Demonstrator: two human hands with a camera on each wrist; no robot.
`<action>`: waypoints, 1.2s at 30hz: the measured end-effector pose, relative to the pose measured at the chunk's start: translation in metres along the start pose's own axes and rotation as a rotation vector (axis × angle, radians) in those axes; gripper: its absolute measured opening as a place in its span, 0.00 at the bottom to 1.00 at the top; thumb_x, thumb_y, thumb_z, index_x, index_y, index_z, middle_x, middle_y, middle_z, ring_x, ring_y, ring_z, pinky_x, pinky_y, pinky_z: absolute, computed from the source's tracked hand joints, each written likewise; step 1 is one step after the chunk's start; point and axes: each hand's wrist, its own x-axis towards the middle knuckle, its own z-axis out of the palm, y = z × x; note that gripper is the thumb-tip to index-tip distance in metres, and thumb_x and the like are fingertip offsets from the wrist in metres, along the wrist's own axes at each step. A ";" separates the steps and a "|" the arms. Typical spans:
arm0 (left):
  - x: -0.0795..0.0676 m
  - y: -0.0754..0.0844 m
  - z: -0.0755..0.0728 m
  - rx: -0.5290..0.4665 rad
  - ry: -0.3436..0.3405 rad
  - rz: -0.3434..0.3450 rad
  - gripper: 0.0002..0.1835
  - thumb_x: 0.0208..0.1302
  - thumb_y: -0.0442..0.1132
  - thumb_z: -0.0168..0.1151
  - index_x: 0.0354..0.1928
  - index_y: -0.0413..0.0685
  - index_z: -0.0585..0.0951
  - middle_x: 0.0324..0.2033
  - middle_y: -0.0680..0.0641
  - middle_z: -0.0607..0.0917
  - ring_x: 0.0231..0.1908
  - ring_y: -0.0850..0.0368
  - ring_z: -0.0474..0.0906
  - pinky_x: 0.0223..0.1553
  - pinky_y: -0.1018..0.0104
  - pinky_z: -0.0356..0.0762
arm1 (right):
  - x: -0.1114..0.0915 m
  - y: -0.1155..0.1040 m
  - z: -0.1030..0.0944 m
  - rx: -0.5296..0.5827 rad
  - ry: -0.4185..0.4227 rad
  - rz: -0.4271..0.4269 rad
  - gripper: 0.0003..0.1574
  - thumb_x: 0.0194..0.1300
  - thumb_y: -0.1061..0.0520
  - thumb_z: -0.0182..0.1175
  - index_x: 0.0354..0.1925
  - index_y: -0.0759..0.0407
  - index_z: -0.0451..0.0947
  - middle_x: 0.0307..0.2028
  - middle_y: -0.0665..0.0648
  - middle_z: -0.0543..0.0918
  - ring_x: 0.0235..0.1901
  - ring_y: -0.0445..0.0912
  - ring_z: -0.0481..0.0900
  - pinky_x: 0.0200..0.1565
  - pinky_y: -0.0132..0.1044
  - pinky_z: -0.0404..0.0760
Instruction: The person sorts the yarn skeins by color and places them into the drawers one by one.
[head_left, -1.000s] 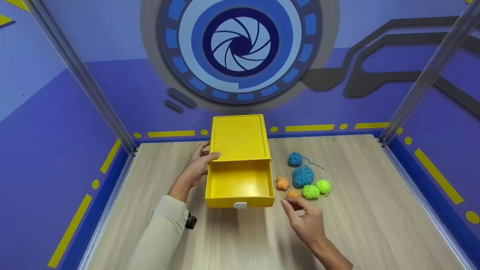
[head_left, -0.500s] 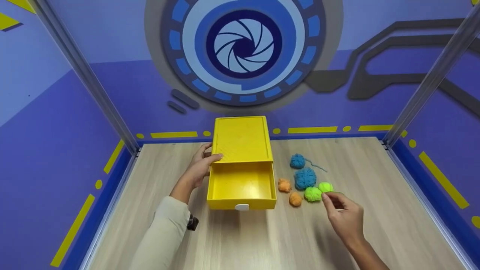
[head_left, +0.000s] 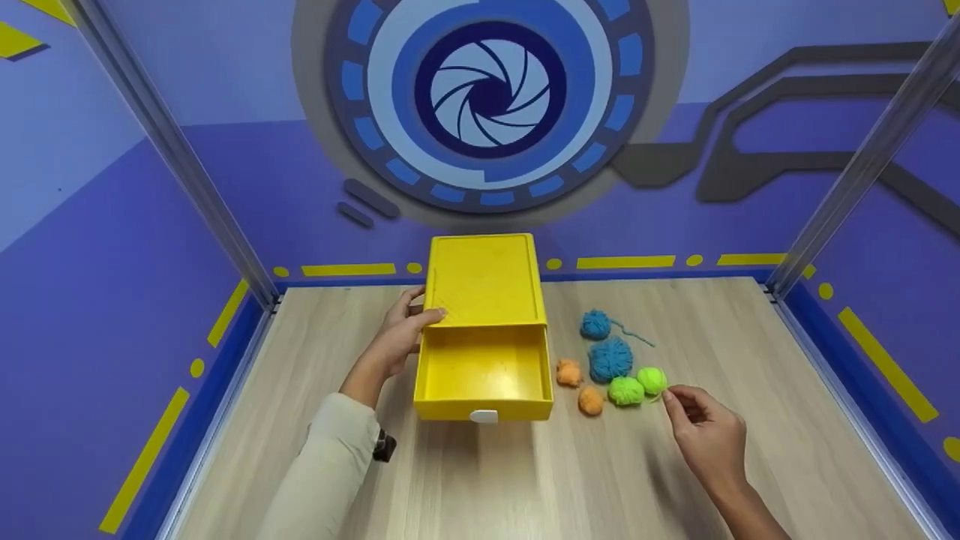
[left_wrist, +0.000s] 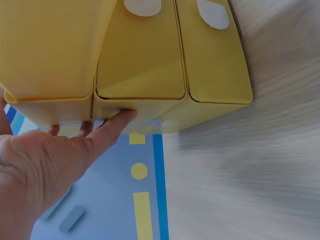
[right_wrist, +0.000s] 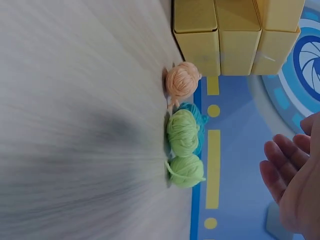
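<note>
A yellow drawer cabinet [head_left: 484, 281] stands near the back wall, its top drawer [head_left: 484, 409] pulled out and nothing inside. My left hand [head_left: 394, 337] rests on the cabinet's left side, thumb over the top edge; in the left wrist view its fingers lie fairly straight along the wall. My right hand [head_left: 709, 435] hovers right of the yarn balls, fingers loosely bent, holding nothing. The nearest ball is bright green [head_left: 652, 380]; a second green ball [head_left: 625, 391] sits beside it. Behind are a large blue ball [head_left: 610, 358] and a smaller blue one [head_left: 595, 324] with a loose tail.
Two orange yarn balls, one further back [head_left: 568, 372] and one nearer [head_left: 591, 400], lie between the cabinet and the green balls. Two lower drawers with white tabs show in the left wrist view. Printed panels and metal posts [head_left: 847, 150] enclose the wooden table [head_left: 480, 495].
My right hand has moved right, from beside the drawer front past the green balls, uncovering the nearer orange ball. The left hand has stayed on the cabinet, and the head view has shifted slightly.
</note>
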 end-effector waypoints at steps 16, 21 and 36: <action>-0.005 0.002 -0.002 0.008 0.009 -0.033 0.43 0.70 0.51 0.70 0.81 0.62 0.61 0.72 0.42 0.73 0.68 0.42 0.79 0.64 0.39 0.84 | 0.006 0.012 0.005 -0.090 -0.089 0.125 0.13 0.68 0.56 0.73 0.50 0.58 0.90 0.39 0.57 0.94 0.33 0.31 0.85 0.35 0.14 0.76; -0.003 0.001 -0.003 0.008 0.014 -0.039 0.43 0.69 0.51 0.70 0.81 0.63 0.61 0.71 0.42 0.74 0.67 0.43 0.79 0.64 0.39 0.84 | 0.008 0.016 0.004 -0.148 -0.142 0.154 0.20 0.69 0.53 0.72 0.56 0.59 0.88 0.46 0.61 0.93 0.39 0.52 0.91 0.37 0.24 0.79; -0.001 0.001 -0.001 0.004 -0.017 -0.013 0.43 0.71 0.51 0.69 0.82 0.62 0.60 0.71 0.42 0.74 0.67 0.41 0.79 0.63 0.39 0.85 | 0.022 0.039 0.009 -0.189 -0.338 0.222 0.35 0.73 0.52 0.67 0.73 0.61 0.74 0.67 0.71 0.81 0.58 0.67 0.86 0.55 0.66 0.84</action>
